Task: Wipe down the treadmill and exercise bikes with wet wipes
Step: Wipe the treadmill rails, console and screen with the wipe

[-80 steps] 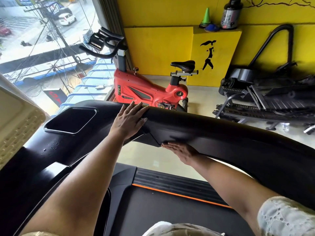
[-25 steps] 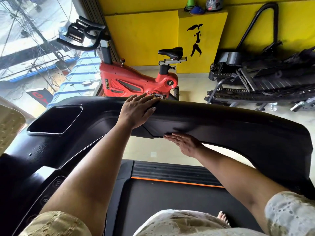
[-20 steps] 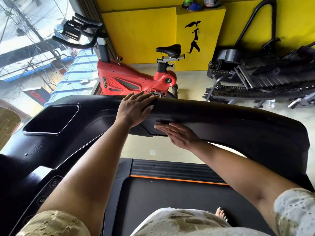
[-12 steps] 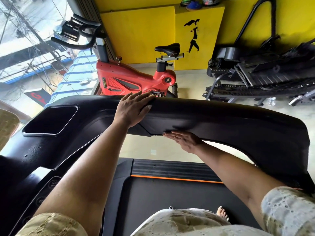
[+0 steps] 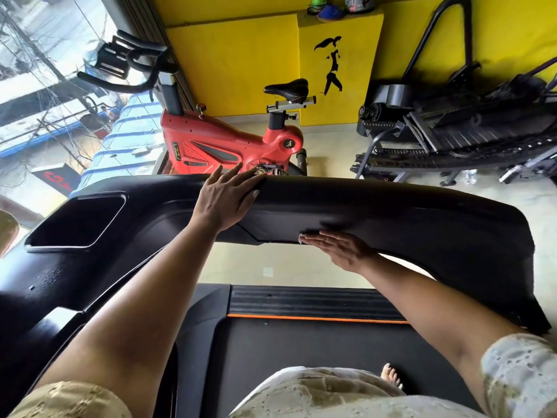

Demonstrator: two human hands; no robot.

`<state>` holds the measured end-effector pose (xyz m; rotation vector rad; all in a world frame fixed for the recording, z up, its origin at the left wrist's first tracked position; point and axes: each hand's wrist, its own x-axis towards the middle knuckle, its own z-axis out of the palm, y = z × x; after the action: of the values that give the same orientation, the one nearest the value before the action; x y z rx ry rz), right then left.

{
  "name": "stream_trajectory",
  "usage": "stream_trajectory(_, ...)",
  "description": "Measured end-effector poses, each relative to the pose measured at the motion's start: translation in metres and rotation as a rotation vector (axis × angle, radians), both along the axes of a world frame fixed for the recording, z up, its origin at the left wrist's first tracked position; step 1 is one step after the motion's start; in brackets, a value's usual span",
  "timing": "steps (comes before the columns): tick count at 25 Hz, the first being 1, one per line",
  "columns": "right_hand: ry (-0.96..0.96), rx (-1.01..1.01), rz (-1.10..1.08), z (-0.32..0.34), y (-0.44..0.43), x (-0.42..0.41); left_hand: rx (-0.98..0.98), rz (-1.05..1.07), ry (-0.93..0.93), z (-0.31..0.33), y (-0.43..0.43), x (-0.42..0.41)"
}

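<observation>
Exercise bike (image 5: 229, 146) behind treadmill console (image 5: 391, 212), left hand (image 5: 224, 200) on top, right hand (image 5: 340, 248) beneath.

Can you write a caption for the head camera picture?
Left hand and right hand rest flat on the black plastic treadmill console; red exercise bike behind.

Whatever's under right hand (image 5: 342, 251) is hidden; treadmill console (image 5: 391, 212) there smeared w/ blur.
</observation>
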<state>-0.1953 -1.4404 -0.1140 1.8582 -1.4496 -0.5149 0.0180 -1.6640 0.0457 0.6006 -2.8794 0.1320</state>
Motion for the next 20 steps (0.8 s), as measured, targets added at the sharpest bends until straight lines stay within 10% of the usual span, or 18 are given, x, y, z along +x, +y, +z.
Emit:
stream_trajectory(8,-0.231,-0.243,0.061,0.04,-0.02,0.027,-0.046,-0.117,-0.114,0.003,0.02,-0.028)
stream_trajectory(16,-1.105,-0.622,-0.698,0.007,-0.003,0.088,-0.002,-0.298,-0.224,0.006,0.023,-0.067)
stream_trajectory(20,-1.346,-0.674,-0.724,0.024,-0.06,0.144,-0.004,-0.279,-0.161,0.004,0.026,-0.066)
